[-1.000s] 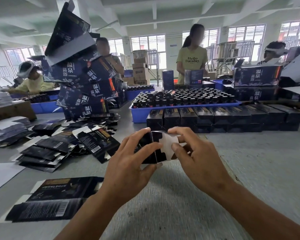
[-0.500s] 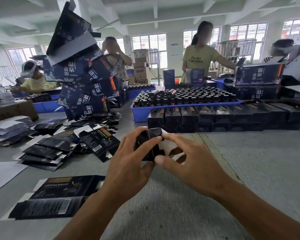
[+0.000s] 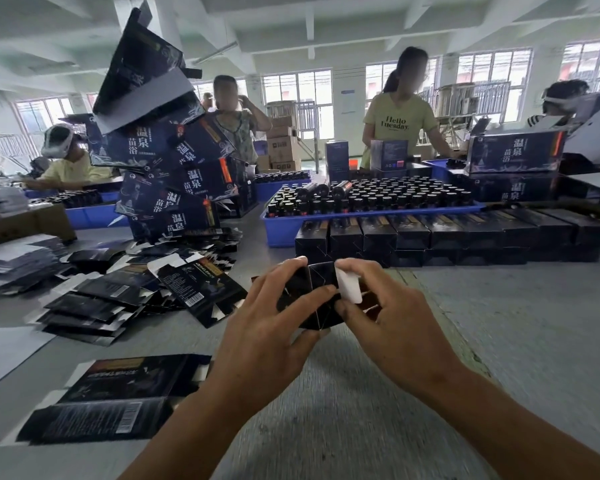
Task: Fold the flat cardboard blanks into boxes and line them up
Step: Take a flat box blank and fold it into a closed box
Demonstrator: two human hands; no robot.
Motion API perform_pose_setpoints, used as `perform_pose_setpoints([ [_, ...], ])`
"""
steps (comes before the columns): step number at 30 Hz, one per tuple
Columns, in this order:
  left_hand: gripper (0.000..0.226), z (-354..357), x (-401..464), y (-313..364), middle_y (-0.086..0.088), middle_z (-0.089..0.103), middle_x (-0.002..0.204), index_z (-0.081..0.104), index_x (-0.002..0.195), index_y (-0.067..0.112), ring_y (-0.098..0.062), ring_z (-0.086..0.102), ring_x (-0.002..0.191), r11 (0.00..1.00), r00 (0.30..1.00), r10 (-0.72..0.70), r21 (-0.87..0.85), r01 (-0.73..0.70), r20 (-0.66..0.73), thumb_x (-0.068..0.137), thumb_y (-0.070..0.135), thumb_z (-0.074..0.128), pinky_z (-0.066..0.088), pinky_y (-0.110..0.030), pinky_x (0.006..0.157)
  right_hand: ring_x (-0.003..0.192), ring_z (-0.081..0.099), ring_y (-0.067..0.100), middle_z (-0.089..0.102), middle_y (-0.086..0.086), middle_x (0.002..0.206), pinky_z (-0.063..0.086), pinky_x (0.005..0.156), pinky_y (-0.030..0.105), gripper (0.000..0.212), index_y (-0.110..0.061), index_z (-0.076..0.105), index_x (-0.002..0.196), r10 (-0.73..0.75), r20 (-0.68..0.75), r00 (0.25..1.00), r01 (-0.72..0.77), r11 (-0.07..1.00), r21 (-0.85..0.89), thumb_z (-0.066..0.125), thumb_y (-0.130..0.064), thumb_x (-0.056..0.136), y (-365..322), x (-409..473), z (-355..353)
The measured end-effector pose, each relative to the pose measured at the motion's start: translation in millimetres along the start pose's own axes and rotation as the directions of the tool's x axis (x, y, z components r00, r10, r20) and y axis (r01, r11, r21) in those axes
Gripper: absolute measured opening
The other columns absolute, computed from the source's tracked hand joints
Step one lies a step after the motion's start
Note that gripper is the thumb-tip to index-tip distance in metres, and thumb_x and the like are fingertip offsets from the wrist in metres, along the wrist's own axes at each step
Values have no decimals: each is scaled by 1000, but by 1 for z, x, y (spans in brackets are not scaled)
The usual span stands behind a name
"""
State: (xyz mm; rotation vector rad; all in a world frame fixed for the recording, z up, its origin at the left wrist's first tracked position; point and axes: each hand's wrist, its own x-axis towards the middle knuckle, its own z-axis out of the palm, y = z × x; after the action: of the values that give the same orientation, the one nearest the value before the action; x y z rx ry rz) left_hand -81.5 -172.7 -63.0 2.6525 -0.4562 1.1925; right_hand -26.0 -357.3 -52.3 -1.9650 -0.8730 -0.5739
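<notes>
Flat blanks (image 3: 115, 400): two are lying at the near left edge of the grey surface (image 3: 499, 341), long axes running left to right.
Loose pile (image 3: 125, 292): more blanks are fanning out further back on the left, just beside a leaning stack of big boxes (image 3: 174, 168).
Left hand (image 3: 267, 337): fingers are curling round the left side of the small box (image 3: 317, 296), thumb lying across its dark end face.
Small box: it is sitting between both hands, above the surface at centre, one end facing the camera; its long axis is pointing away.
Right hand (image 3: 392, 327): thumb and forefinger are pinching the box's white flap (image 3: 349, 285).
Finished row (image 3: 447, 237): folded boxes are lining up behind, touching a blue tray (image 3: 281, 233) of bottles (image 3: 378, 195).
Open room: bare surface is stretching right of the hands.
</notes>
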Motion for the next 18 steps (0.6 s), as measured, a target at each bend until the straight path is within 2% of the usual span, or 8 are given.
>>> perform_pose_setpoints([
  [3,48,-2,1,0,-13,45,149,65,131,24,-33,49,133,999,1000,-3,34,3,-12,84,36,67,56,-48,93,87,66,-7,63,-23,106,52,68,9,59,-37,46,143,61,45,997,-65,994,87,66,-12,93,0,0,-1],
  [6,47,-3,1,0,-16,47,147,66,129,23,-36,50,132,998,1000,-4,62,5,-23,84,35,67,56,-49,92,73,64,-3,65,-19,101,48,59,12,55,-35,51,141,84,70,994,-92,988,128,53,-5,95,0,0,-2],
  [9,47,-3,1,0,-15,47,147,66,130,23,-34,50,131,998,999,-8,58,10,-32,85,36,68,57,-49,90,80,65,0,68,-19,97,54,67,19,44,-34,56,138,81,58,995,-89,983,161,48,-11,101,-3,1,-2],
  [12,53,-1,0,1,-10,44,150,57,137,26,-30,48,133,1000,999,-20,-3,20,-41,87,39,67,56,-47,92,92,64,-7,69,-20,99,50,73,10,31,-33,62,130,96,42,995,-102,975,199,52,-26,101,-4,2,-3],
  [15,78,-1,0,5,2,41,151,34,151,29,-19,44,136,997,997,-64,-54,62,-34,83,43,69,48,-35,102,91,62,-14,67,-23,97,46,69,3,26,-34,64,122,131,34,991,-135,967,215,61,-30,97,-3,3,-3],
  [18,91,1,0,10,13,36,148,24,155,27,-8,40,133,986,990,-141,-95,138,-21,79,43,73,30,-15,102,89,63,-15,69,-23,95,46,69,2,26,-31,67,119,164,46,985,-170,953,251,67,-28,93,-2,4,-2],
])
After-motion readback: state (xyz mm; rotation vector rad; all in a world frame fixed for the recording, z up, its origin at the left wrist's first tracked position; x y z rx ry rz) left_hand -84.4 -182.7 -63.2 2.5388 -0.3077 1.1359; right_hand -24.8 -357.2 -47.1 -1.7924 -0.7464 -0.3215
